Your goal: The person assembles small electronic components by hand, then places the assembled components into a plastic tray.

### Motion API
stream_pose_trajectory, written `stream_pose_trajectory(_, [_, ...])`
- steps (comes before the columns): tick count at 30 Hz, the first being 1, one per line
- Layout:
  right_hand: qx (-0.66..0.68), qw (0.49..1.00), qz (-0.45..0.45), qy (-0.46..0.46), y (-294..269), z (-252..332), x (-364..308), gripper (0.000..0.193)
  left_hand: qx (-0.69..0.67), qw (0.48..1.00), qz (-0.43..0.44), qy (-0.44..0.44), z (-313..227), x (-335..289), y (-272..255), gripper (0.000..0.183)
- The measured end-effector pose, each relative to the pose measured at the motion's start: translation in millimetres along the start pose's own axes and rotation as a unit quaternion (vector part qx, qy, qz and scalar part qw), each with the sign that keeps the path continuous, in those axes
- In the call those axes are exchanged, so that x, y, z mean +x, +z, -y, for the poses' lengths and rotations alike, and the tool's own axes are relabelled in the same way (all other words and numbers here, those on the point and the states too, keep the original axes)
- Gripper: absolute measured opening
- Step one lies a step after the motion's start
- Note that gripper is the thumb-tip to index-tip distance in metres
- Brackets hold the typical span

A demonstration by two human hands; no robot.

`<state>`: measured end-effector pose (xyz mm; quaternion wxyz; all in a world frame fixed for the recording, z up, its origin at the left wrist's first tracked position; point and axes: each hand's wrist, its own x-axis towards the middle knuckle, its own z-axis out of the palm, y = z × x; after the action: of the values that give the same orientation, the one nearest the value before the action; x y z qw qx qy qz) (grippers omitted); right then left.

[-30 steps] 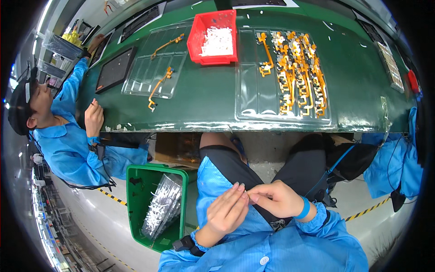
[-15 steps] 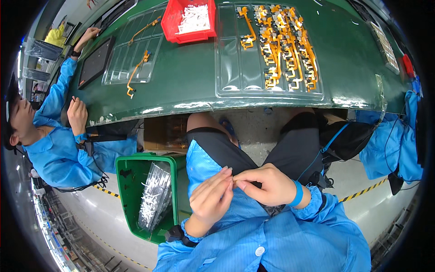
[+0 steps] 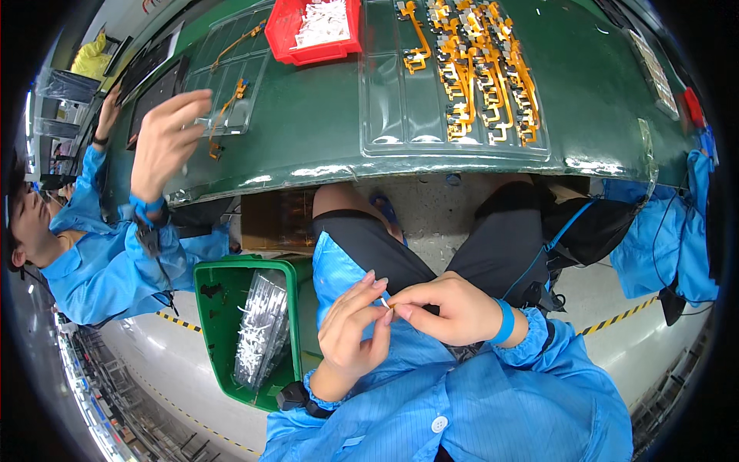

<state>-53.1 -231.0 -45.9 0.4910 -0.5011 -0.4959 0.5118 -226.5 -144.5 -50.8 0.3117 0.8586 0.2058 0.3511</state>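
My hands meet above my lap, in front of the table edge. The fingertips of my right hand pinch a small orange piece, which looks like the end of a flex cable, mostly hidden by the fingers. A thin white strip shows at the fingertips of my left hand, whose thumb and fingers close around it. Beyond my knees, a clear plastic tray on the table holds rows of orange flex cables with small connectors.
A red bin of white strips stands on the green table. A co-worker's hand hovers near a second clear tray with orange flex cables. A green waste bin stands left of my legs. Another blue sleeve shows at right.
A white strip now shows between my fingertips, where they were pressed together before. The co-worker's near hand has lifted and moved right over the tray's edge. The view has shifted slightly.
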Motion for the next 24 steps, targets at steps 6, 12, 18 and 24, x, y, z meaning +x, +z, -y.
stream_pose_trajectory(6, [-0.047,0.998,-0.006,-0.03,3,-2,1,0.017,-0.062,0.993,0.002,-0.105,-3,-5,-2,0.01])
stream_pose_trajectory(12, [0.007,1.0,-0.003,-0.023,6,-17,0,0.02,-0.165,0.912,-0.223,-0.302,17,-24,-32,0.008])
stream_pose_trajectory(18, [0.179,0.982,0.012,0.05,12,-21,4,0.022,0.494,0.8,-0.021,-0.34,80,-167,-160,0.018])
stream_pose_trajectory(24, [0.267,0.958,0.056,0.089,17,-16,14,0.02,-0.053,0.903,-0.117,-0.41,10,-83,-78,0.023])
